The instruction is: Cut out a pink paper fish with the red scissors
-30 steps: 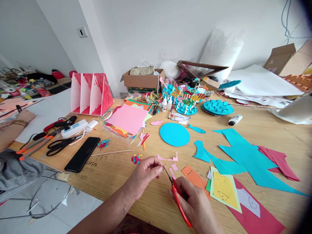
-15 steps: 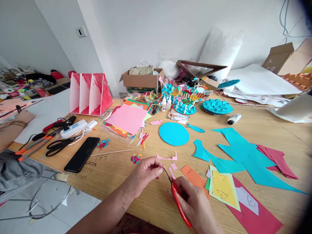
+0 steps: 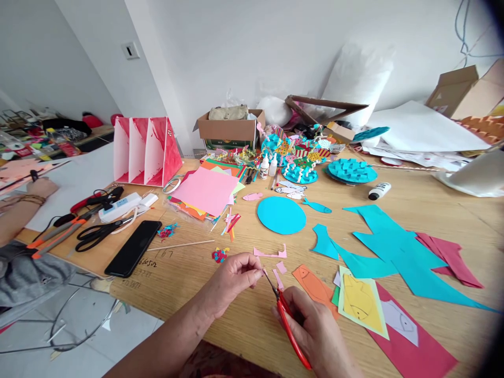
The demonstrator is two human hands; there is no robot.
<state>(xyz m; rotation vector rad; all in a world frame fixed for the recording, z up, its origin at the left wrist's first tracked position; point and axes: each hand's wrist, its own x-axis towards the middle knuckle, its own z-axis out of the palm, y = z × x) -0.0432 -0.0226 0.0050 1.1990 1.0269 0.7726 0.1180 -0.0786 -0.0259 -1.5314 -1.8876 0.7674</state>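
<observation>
My right hand [image 3: 311,325] is closed round the red handles of a pair of scissors [image 3: 290,331]. Their thin dark blades point up and left, with the tips at the fingertips of my left hand [image 3: 238,278]. That hand pinches what looks like a tiny piece of pink paper, mostly hidden by the fingers. Just beyond the blades lie pink paper scraps [image 3: 271,255]. An orange paper with a drawn fish [image 3: 315,283] lies beside my right hand. Further right, a yellow fish drawing [image 3: 359,302] rests on pale green paper.
A blue paper oval [image 3: 281,215], blue offcuts [image 3: 397,241] and a pink paper stack [image 3: 208,190] lie across the table. On the left are a black phone [image 3: 134,248], black scissors [image 3: 96,236] and a power strip [image 3: 120,207]. Another person's hand [image 3: 41,189] is at far left.
Almost nothing differs. Both hands and the scissors stay in nearly the same place, and the view has shifted very slightly.
</observation>
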